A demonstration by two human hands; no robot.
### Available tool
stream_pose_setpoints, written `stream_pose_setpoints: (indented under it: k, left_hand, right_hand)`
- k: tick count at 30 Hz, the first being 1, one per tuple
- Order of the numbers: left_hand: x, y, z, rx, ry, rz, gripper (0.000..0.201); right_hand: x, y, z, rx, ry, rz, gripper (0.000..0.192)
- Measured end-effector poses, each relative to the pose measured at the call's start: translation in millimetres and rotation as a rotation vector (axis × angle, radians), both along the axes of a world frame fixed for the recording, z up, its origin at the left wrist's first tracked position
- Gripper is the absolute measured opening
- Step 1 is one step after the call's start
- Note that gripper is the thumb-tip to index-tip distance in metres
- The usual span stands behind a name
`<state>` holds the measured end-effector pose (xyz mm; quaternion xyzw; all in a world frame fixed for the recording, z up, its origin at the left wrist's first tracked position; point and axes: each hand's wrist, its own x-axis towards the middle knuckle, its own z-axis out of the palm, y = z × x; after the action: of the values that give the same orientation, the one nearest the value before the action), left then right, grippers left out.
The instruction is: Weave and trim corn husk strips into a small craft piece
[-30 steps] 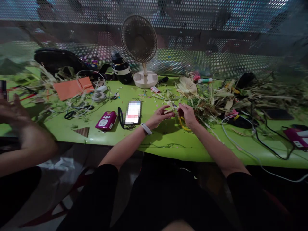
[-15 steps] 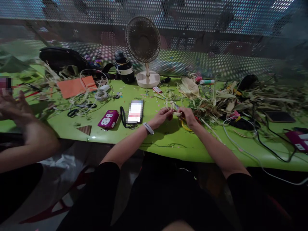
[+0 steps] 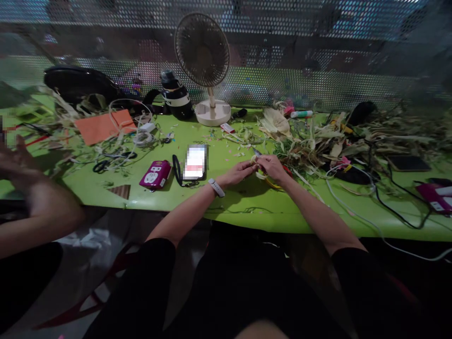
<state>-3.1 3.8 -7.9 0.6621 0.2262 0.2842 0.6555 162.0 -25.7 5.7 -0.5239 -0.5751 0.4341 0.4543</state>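
My left hand [image 3: 238,172] and my right hand [image 3: 271,167] meet over the green table [image 3: 247,207], both pinching a small pale strip of dried corn husk [image 3: 254,160] between the fingertips. A grey watch sits on my left wrist [image 3: 215,187]. Under my right hand lies a pair of yellow-handled scissors [image 3: 270,181]. A heap of dried corn husks [image 3: 318,141] spreads just right of my hands. The husk piece is mostly hidden by my fingers.
A phone [image 3: 195,162] and a pink power strip [image 3: 155,173] lie left of my hands. A desk fan [image 3: 206,61], dark bottle [image 3: 175,96], orange paper [image 3: 102,127] and black scissors [image 3: 102,165] stand further back. Cables [image 3: 381,207] trail right. Another person's hand [image 3: 21,165] is at far left.
My hands have closed together and dropped slightly toward the table, with the husk piece now tucked between the fingers. The view shifted a little. The other person's hand stays at the left.
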Motion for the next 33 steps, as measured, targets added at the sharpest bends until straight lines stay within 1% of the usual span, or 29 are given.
stream_pose_setpoints:
  k: [2, 6, 9, 11, 13, 16, 19, 21, 23, 25, 27, 28, 30, 31, 33]
  left_hand:
    - [-2, 1, -1.7, 0.014, 0.033, -0.007, 0.049]
    - [-6, 3, -4.5, 0.025, 0.089, -0.047, 0.047]
    - [-5, 1, -4.7, 0.015, 0.093, -0.059, 0.04]
    - [-5, 1, -4.2, -0.002, 0.066, -0.037, 0.037]
    - [-6, 2, -3.6, -0.012, 0.011, 0.03, 0.039]
    - [-8, 6, -2.5, -0.008, -0.102, 0.181, 0.042]
    - [-9, 9, -1.6, -0.02, -0.173, 0.311, 0.037]
    - [-9, 10, -0.9, -0.077, -0.203, 0.377, 0.035]
    - [-8, 11, -0.2, -0.207, -0.229, 0.405, 0.038]
    - [-8, 11, 0.6, -0.38, -0.236, 0.396, 0.041]
    - [-8, 10, 1.4, -0.51, -0.219, 0.342, 0.041]
    - [-8, 9, 1.6, -0.539, -0.214, 0.31, 0.041]
    - [-8, 8, 1.7, -0.532, -0.22, 0.26, 0.044]
    - [-8, 7, 1.4, -0.511, -0.233, 0.256, 0.046]
    - [-7, 7, 0.5, -0.474, -0.266, 0.295, 0.043]
  right_hand:
    - [-1, 0, -1.3, 0.011, 0.012, -0.022, 0.051]
    - [0, 1, -1.6, -0.02, 0.08, -0.044, 0.051]
    - [5, 2, 0.7, -0.023, 0.071, -0.004, 0.051]
    - [9, 2, 2.9, -0.024, 0.052, 0.039, 0.051]
    - [11, 3, 4.4, -0.012, 0.07, 0.042, 0.049]
    - [12, 5, 3.7, -0.001, 0.135, -0.025, 0.046]
    - [10, 5, 0.0, -0.052, 0.177, -0.032, 0.042]
    - [8, 5, -2.6, -0.088, 0.205, -0.008, 0.038]
    - [6, 4, -4.1, -0.095, 0.242, 0.008, 0.036]
    - [6, 4, -4.2, -0.073, 0.276, 0.021, 0.036]
    - [5, 4, -3.3, -0.054, 0.288, 0.04, 0.039]
    - [5, 3, -2.8, -0.053, 0.28, 0.053, 0.041]
    - [4, 2, -2.3, -0.063, 0.248, 0.083, 0.045]
    - [3, 2, -2.5, -0.069, 0.233, 0.098, 0.046]
    - [1, 0, -3.8, -0.069, 0.213, 0.124, 0.045]
